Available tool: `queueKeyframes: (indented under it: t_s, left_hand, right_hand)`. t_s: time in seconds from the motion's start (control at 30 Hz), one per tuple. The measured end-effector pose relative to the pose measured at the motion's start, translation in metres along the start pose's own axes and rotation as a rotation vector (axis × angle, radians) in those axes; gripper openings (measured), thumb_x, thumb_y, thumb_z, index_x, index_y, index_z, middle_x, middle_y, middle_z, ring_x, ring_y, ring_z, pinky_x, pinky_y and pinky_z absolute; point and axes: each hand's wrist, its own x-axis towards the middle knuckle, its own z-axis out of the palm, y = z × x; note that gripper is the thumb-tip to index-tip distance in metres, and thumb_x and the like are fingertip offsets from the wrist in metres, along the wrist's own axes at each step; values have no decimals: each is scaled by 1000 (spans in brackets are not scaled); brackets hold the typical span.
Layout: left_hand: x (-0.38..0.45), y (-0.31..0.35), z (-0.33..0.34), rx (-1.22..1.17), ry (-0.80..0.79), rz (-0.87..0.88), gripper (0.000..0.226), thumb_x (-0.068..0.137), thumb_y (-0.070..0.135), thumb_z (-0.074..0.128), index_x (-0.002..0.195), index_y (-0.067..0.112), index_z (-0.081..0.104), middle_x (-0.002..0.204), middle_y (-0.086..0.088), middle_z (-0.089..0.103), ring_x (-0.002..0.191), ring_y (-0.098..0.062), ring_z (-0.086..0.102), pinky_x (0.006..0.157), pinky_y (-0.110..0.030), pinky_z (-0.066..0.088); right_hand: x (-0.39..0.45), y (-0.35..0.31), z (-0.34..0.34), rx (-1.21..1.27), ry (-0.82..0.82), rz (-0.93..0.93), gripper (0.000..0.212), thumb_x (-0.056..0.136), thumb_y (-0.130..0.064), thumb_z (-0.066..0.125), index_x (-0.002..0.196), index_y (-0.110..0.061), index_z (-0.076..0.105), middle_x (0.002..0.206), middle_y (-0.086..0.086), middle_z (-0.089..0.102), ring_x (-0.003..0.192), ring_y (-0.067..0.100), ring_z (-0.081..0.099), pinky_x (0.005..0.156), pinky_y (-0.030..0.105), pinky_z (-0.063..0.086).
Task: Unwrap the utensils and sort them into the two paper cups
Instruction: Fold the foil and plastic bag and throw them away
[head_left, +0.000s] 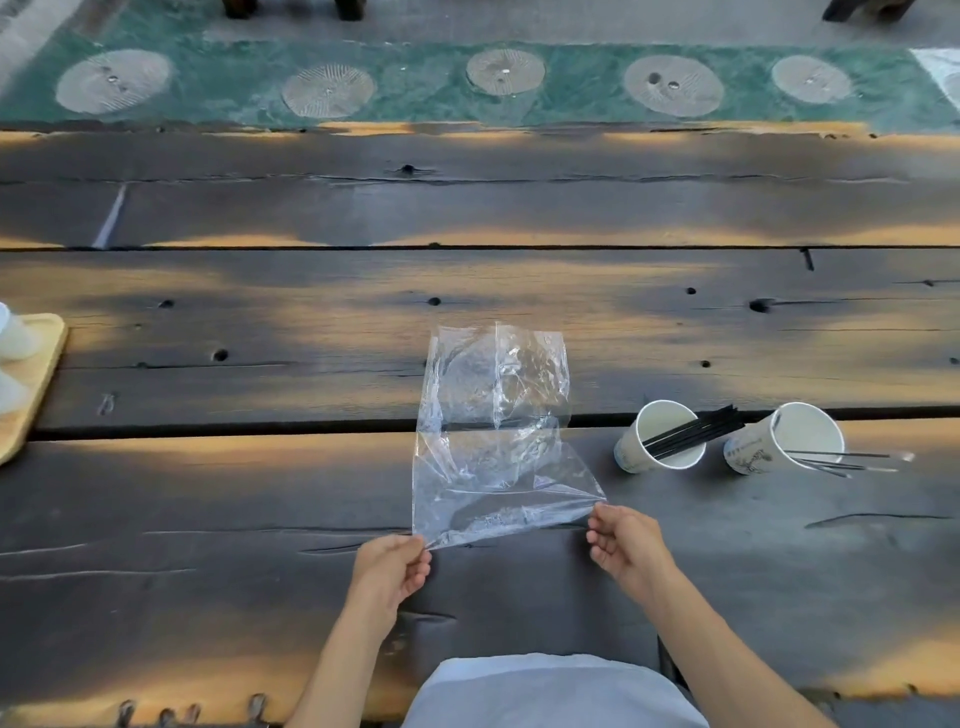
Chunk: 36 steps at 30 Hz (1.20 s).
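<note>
A clear, crinkled plastic wrapper (488, 431) lies spread flat on the dark wooden table (260, 519). My left hand (395, 569) pinches its near left corner. My right hand (623, 540) pinches its near right corner. The wrapper looks empty. To the right stand two white paper cups. The left cup (662, 436) holds several thin black sticks (696, 431) that lean out to the right. The right cup (784, 444) holds a few thin utensils (852, 460) with clear ends pointing right.
A light wooden tray (31, 384) with pale cups sits at the table's left edge. Beyond the table's far edge is a green floor strip (415, 88) with round grey patches. Gaps run between the table planks.
</note>
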Motion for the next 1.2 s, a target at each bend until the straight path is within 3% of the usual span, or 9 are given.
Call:
queueKeyframes:
  t_s: [0.17, 0.23, 0.33, 0.63, 0.77, 0.87, 0.97, 1.03, 1.2]
  left_hand:
    - [6, -10, -4, 332, 68, 26, 20, 90, 13, 70, 74, 3, 64, 64, -9, 63, 49, -18, 51, 49, -26, 48]
    - [11, -4, -5, 539, 157, 167, 18, 88, 21, 71, 77, 8, 66, 74, -5, 68, 68, -23, 60, 67, -34, 51]
    - [15, 22, 1, 703, 252, 398, 17, 89, 21, 69, 101, 8, 66, 101, -7, 69, 95, -26, 61, 80, -33, 43]
    - [26, 141, 110, 946, 178, 1062, 39, 95, 24, 61, 133, 15, 55, 129, -1, 53, 123, -20, 42, 99, -31, 31]
    - [57, 178, 154, 1160, 63, 995, 47, 95, 37, 57, 138, 19, 51, 130, -2, 60, 124, -23, 49, 107, -45, 31]
    - [72, 191, 176, 1233, -15, 852, 32, 94, 43, 57, 113, 18, 64, 98, 1, 72, 95, -17, 64, 105, -49, 39]
    - [77, 199, 190, 1129, -179, 708, 29, 96, 30, 60, 93, 2, 66, 76, -4, 67, 69, -19, 62, 76, -40, 56]
    - [79, 202, 193, 1135, -199, 662, 24, 96, 21, 61, 90, -2, 64, 74, -5, 61, 67, -18, 59, 59, -26, 45]
    - [91, 206, 191, 1116, -199, 651, 28, 97, 17, 60, 70, 12, 54, 68, -2, 54, 62, -16, 51, 60, -30, 44]
  right_hand:
    - [4, 9, -8, -106, -26, 41, 14, 95, -6, 58, 82, -12, 57, 67, 5, 60, 46, 13, 55, 42, 21, 46]
    - [5, 11, -11, -189, -53, 29, 13, 93, -5, 59, 82, -12, 58, 70, 5, 62, 48, 13, 56, 44, 21, 46]
    - [5, 13, -15, -288, -80, -7, 13, 92, -5, 60, 81, -12, 59, 71, 4, 63, 50, 12, 56, 44, 20, 45]
    - [5, 16, -24, -350, -114, -54, 11, 93, -9, 60, 81, -10, 61, 73, 4, 64, 53, 11, 55, 50, 21, 44]
    - [5, 19, -27, -355, -125, -48, 15, 92, -8, 60, 77, -11, 61, 72, 3, 63, 55, 12, 55, 52, 21, 44]
    - [6, 21, -28, -360, -125, -49, 17, 92, -9, 60, 76, -12, 62, 70, 2, 63, 57, 12, 56, 53, 21, 45]
    - [8, 21, -30, -362, -129, -45, 18, 93, -9, 60, 75, -13, 61, 70, 2, 63, 59, 13, 57, 52, 20, 45]
    - [9, 22, -31, -362, -135, -40, 17, 93, -9, 60, 76, -12, 60, 71, 3, 62, 60, 13, 57, 52, 20, 45]
    - [12, 27, -34, -386, -124, -35, 18, 92, -7, 60, 75, -12, 61, 72, 2, 65, 59, 12, 58, 50, 20, 44]
